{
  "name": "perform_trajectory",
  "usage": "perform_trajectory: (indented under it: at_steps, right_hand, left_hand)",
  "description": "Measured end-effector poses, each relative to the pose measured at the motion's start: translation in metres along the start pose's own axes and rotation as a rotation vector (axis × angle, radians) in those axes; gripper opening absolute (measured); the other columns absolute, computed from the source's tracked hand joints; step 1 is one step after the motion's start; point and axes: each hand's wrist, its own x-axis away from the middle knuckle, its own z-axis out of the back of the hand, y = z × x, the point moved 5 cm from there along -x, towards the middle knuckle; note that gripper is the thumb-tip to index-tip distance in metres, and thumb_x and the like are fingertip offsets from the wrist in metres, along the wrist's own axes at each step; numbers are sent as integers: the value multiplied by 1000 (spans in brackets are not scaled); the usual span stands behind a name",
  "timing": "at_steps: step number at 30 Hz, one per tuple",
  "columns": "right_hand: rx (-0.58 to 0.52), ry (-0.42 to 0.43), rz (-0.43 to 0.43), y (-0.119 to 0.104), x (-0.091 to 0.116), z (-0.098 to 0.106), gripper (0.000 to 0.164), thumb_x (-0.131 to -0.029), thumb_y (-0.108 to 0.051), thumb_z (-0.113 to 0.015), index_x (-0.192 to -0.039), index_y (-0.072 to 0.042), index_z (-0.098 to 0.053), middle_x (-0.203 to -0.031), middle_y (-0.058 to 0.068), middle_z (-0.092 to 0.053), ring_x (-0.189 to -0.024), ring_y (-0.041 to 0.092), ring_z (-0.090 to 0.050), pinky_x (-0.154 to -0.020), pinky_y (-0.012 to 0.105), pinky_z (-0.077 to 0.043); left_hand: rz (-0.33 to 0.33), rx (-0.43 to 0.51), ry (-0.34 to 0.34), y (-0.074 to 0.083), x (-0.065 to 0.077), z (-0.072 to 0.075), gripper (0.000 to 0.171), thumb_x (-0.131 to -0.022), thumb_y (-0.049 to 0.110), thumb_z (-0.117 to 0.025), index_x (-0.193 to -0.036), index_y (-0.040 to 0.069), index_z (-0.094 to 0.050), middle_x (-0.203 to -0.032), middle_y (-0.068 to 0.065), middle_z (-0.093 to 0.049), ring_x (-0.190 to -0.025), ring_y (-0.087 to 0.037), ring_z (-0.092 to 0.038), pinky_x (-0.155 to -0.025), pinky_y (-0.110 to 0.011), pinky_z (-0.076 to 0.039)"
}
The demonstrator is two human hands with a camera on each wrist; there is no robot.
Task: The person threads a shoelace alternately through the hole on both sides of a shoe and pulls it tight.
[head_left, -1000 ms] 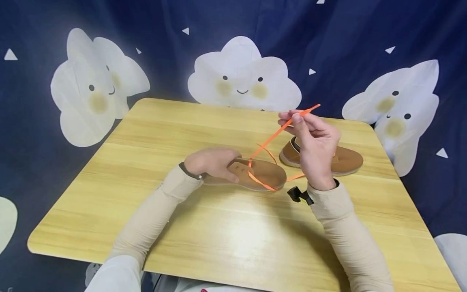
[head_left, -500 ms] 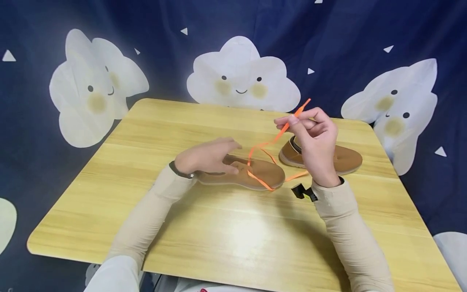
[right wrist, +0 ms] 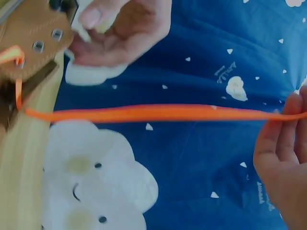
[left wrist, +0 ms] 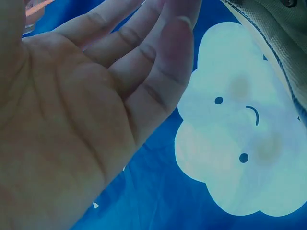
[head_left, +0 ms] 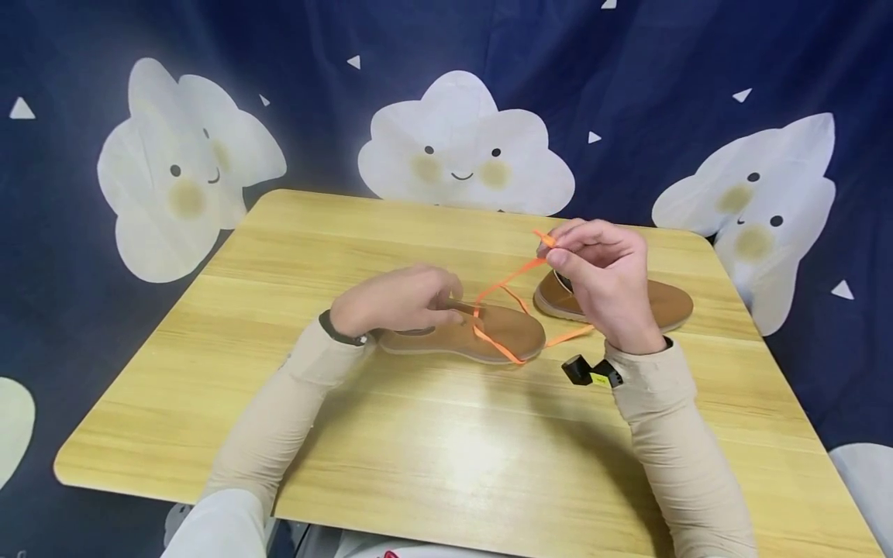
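my r hand point(head_left: 605, 275) pinches the orange lace point(head_left: 512, 275) close to its tip, up off the table point(head_left: 418, 449); in the r wrist feed it runs near straight back to the shoe. my l hand point(head_left: 394, 298) is relaxed, fingers part bent w/ a gap to the thumb, over the near shoe point(head_left: 516, 329). i see no grasp there & can't tell if a fingertip touches leather.

near shoe lies sole down on the table, lace out thru its upper; 2 eyelets point(right wrist: 38, 46) show w/o lace.

main risk imo: l hand isn't pinning the shoe, so a hard pull could drag or tip it, or draw the lace uneven & leave the other end short. risk 2: w/ so little lace past my fingers, the tip could slip out. risk 3: slack strands round the toe could twist or tangle. the far shoe point(head_left: 673, 304) sits partly behind r hand, so a careless swing of hand or wrist cam point(head_left: 589, 372) could knock it.
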Motion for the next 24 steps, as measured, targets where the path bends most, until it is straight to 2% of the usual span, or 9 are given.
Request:
perform_trajectory:
  at_steps: [2, 6, 11, 15, 20, 24]
  right_hand:
    - [101, -13, -23, -2, 1, 0, 21, -82, 26, -64, -93, 11, -74, -89, 11, -78, -81, 20, -76, -78, 28, -62]
    - [392, -62, -80, -5, 4, -4, 18, -85, 18, -71, -100, 9, -76, -88, 7, -78, -77, 16, -72, -70, 22, -58]
    - [746, -235, -137, 3, 10, -15, 8, -87, 5, -77, -91, -2, -79, -87, 6, -73, -77, 13, -63, -68, 22, -50]
    - [1020, -368, -139, 19, 15, -23, 10, -88, -6, -81, -87, -16, -78, -85, -6, -72, -75, 7, -59, -65, 23, -48]
    - [1250, -561, -127, 45, 24, -30, 11, -88, -12, -82, -82, -20, -76, -80, -10, -69, -70, 6, -57, -62, 26, -46]
    - [1390, -650, -113, 58, 31, -34, 18, -85, -15, -82, -74, -23, -72, -74, -11, -62, -67, 7, -52, -56, 25, -42]
  left_hand:
    - [-5, 7, -19, -1, -1, -2, 20, -100, 26, -68, -85, 14, -62, -73, 3, -51, -64, -9, -47, -62, -26, -40]
    - [14, -6, -61, -5, -2, -7, 15, -99, 25, -69, -87, 16, -65, -73, 6, -54, -66, -8, -50, -67, -25, -44]
    - [28, -41, -84, -7, -6, -11, 14, -96, 22, -73, -86, 15, -65, -76, 5, -55, -71, -10, -51, -69, -27, -45]
    - [27, -53, -75, -6, -8, -11, 5, -94, 16, -75, -91, 12, -72, -81, 4, -64, -75, -11, -57, -73, -28, -51]
    - [26, -60, -67, -7, -9, -13, 3, -93, 13, -73, -95, 12, -75, -82, 4, -69, -76, -11, -62, -76, -29, -55]
    - [32, -72, -69, -7, -10, -14, 5, -93, 13, -74, -97, 12, -75, -83, 4, -71, -78, -11, -65, -79, -30, -56]
